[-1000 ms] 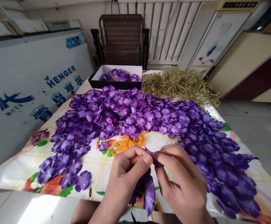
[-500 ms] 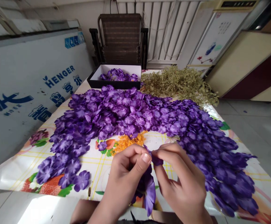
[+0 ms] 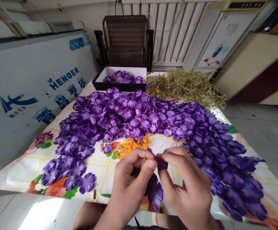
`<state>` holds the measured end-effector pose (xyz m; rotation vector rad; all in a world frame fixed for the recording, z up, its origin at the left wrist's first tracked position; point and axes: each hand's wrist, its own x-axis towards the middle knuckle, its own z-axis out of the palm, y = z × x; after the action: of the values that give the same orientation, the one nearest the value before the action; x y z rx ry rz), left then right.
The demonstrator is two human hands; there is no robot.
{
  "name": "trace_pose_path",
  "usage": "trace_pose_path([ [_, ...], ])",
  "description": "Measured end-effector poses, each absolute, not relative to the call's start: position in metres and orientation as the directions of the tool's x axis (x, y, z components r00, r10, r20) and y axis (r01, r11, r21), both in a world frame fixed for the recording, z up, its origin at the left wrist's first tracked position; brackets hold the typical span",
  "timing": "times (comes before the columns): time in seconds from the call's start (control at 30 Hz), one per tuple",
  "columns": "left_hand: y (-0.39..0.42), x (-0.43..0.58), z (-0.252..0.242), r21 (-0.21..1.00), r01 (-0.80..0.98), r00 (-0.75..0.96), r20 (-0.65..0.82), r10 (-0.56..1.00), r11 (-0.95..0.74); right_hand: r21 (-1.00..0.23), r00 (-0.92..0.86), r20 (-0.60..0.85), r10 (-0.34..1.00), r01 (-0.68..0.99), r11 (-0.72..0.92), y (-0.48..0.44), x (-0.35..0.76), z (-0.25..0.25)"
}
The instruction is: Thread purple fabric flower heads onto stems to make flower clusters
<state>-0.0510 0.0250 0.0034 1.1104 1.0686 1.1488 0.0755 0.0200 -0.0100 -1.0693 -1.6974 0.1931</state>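
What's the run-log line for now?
left hand: pinching purple artificial flower | right hand: pinching same flower | beyond: purple blossom heap, orange sprigs, black box, olive-green stems

- Heap of thin, lobed purple petals point(image 3: 127, 111): paler lilac patches
- Held thin, curled petal point(image 3: 162, 164): deep purple
- Small feathery orange heap point(image 3: 130, 147): bright throughout
- Wiry olive stems point(image 3: 184, 87)
- Glossy white tablecloth point(image 3: 103, 172): crossing yellow lines, red-and-green strawberry print
- Rectangular black box point(image 3: 118, 86): white inside

Blue capital letters reading "HENGER" point(image 3: 64, 78) and, below, bold blue Chinese characters 青岛亨尔 point(image 3: 61, 101) stand on the pale grey, box-shaped cabinet point(image 3: 33, 76), its smaller print blurred.
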Motion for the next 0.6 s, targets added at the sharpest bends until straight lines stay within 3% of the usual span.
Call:
trace_pose_path([
  [0.3, 0.019, -0.042, 0.001, 0.995, -0.038, 0.173, -0.088, 0.981, 0.096, -0.43, -0.062, 0.767, 0.639, 0.69, 0.582, 0.013, 0.082, -0.014],
  [0.6, 0.015, -0.033, -0.003, 0.994, -0.007, 0.243, -0.101, 0.965, 0.106, -0.417, -0.033, 0.774, 0.632, 0.724, 0.549, 0.008, 0.092, -0.014],
])
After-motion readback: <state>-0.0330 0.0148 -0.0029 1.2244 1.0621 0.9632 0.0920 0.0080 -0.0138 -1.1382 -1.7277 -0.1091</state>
